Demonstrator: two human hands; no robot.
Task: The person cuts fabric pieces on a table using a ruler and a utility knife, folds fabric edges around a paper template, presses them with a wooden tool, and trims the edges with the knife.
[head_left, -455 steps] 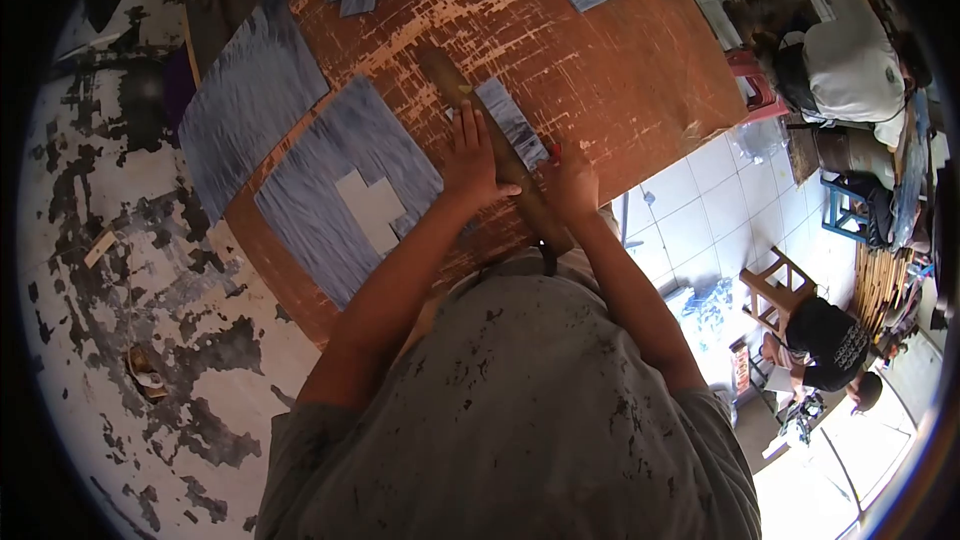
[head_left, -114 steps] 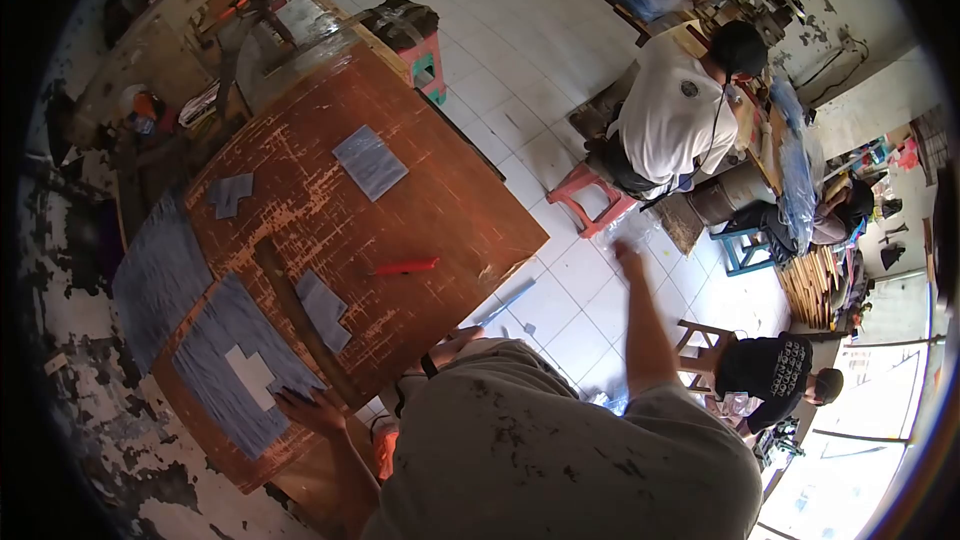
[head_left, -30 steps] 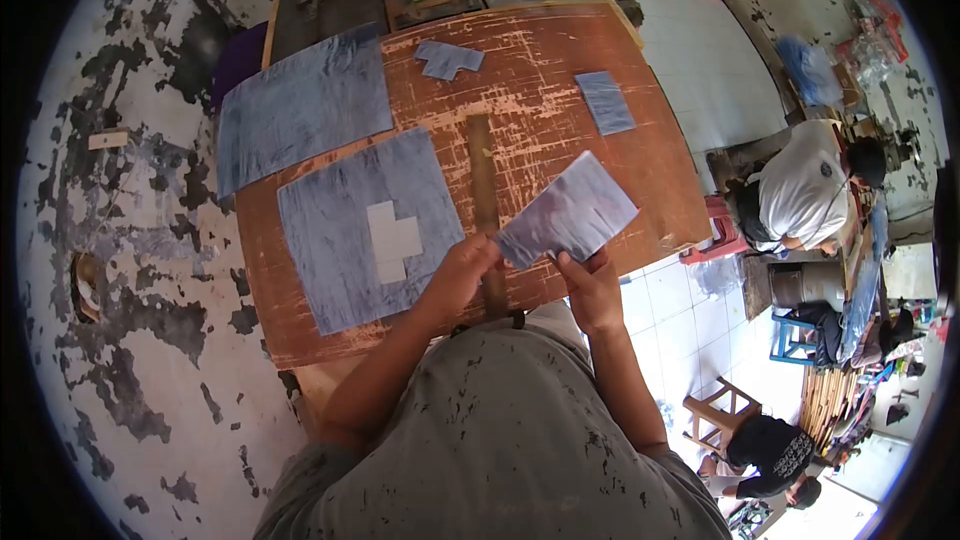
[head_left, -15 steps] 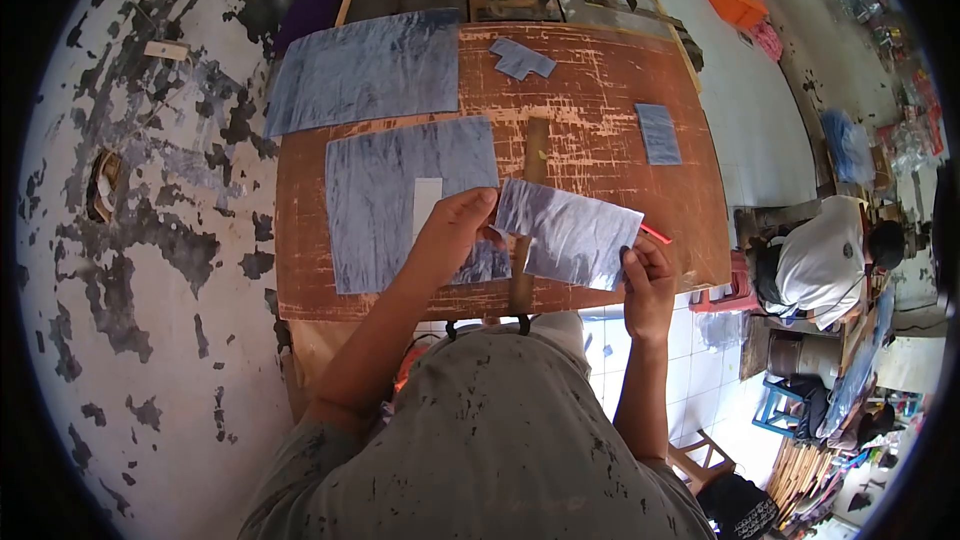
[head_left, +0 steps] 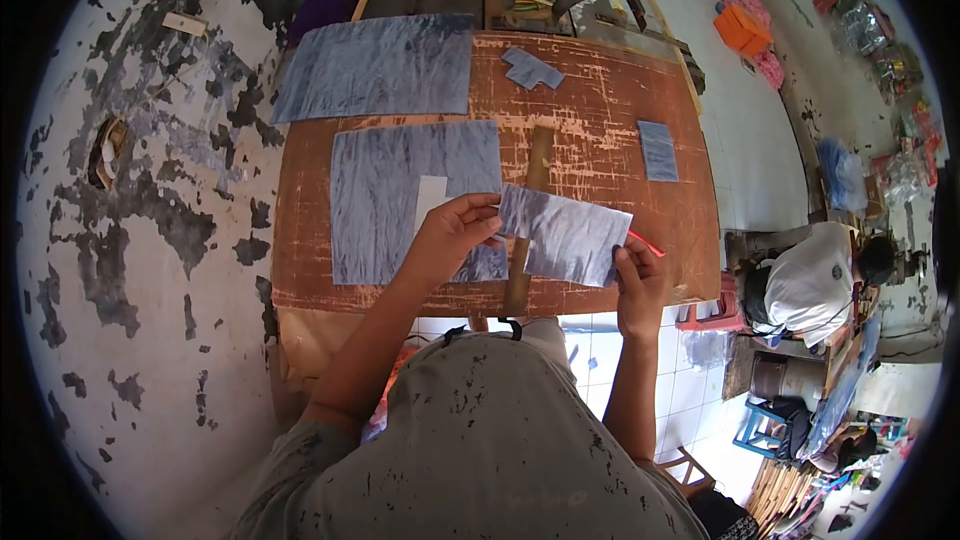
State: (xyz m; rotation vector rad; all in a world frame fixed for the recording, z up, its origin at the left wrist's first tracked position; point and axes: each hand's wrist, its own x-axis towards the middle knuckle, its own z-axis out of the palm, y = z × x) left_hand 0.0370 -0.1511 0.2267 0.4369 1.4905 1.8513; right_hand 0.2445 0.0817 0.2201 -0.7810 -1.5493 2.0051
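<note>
Left of the bar (head_left: 540,155), a grey sheet (head_left: 390,180) lies flat on the table (head_left: 620,75), with a white card (head_left: 428,198) on it, partly hidden by the left hand (head_left: 456,232). That hand slants in toward the bar, thumb and forefinger drawn close together at the left edge of the grey piece (head_left: 578,240) — whether they truly pinch it cannot be told. The piece is held up above the table, crossing in front of the bar's near part, its lower left corner cut away in a step. It looks thin and light, probably flexible enough to bow, and its shiny face may slide a little; the outer edges seem the surest hold, the stepped corner the likeliest to bend. Right of the bar, the right hand (head_left: 642,285) grips the piece's lower right corner, thumb in front, wrist nearly straight — a red tool (head_left: 650,245) juts out beside it.
</note>
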